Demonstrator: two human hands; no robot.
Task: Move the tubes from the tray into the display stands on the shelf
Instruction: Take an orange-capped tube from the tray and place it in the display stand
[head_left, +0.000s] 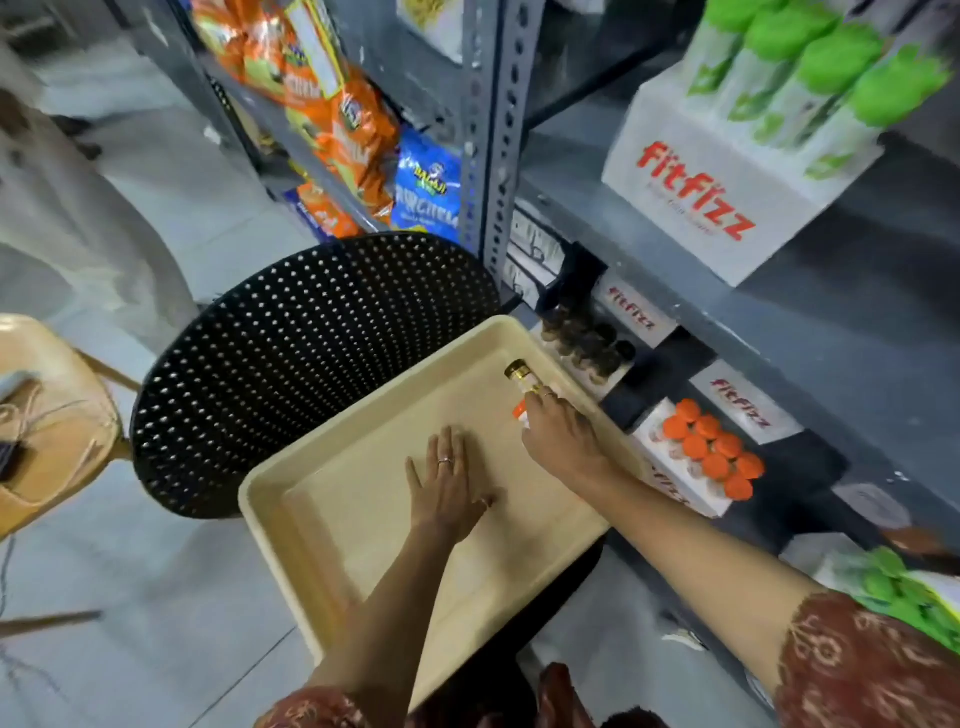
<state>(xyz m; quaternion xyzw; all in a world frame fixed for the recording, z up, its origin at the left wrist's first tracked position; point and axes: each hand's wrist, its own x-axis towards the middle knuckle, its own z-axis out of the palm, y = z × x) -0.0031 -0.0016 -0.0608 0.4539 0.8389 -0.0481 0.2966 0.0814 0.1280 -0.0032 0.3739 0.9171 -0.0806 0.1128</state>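
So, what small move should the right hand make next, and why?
Probably lift the tube clear of the tray. The right hand has its fingers on it at the far rim; it seems the only tube left, and the left hand rests flat.

Both forearms are bare from the wrist up to short sleeves. The sleeve (872, 670) on the right arm is dark rust-red cloth printed with a pale floral and ring pattern, and its hem is edged with a row of small pale dots. The sleeve on the left arm (306, 712) is of the same printed cloth. The left hand (449, 488) wears 1 thin silver-coloured ring (445, 460) on a middle finger. The right hand (558, 434) wears 1 thin ring (549, 395) as well.
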